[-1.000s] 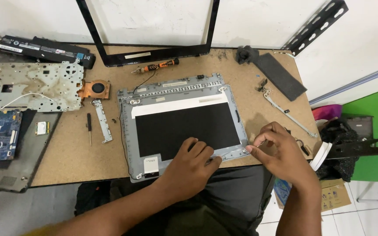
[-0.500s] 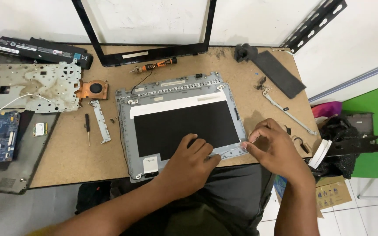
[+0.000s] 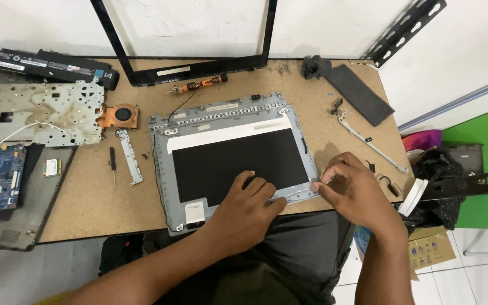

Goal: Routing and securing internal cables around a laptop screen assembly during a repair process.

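both hands [image 3: 244, 212] unmoved, laptop lid [image 3: 230, 158] same

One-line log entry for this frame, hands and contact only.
left hand: flat on black panel in grey laptop lid shell | right hand: fingertips pinching lid's near-right corner | surface: brown particleboard table

your brown particleboard table [image 3: 86, 203] carries a grey laptop lid shell [image 3: 230, 116], silver perforated metal plate [image 3: 40, 113], copper cooling fan [image 3: 121, 116] and orange-handled screwdriver [image 3: 199, 86].
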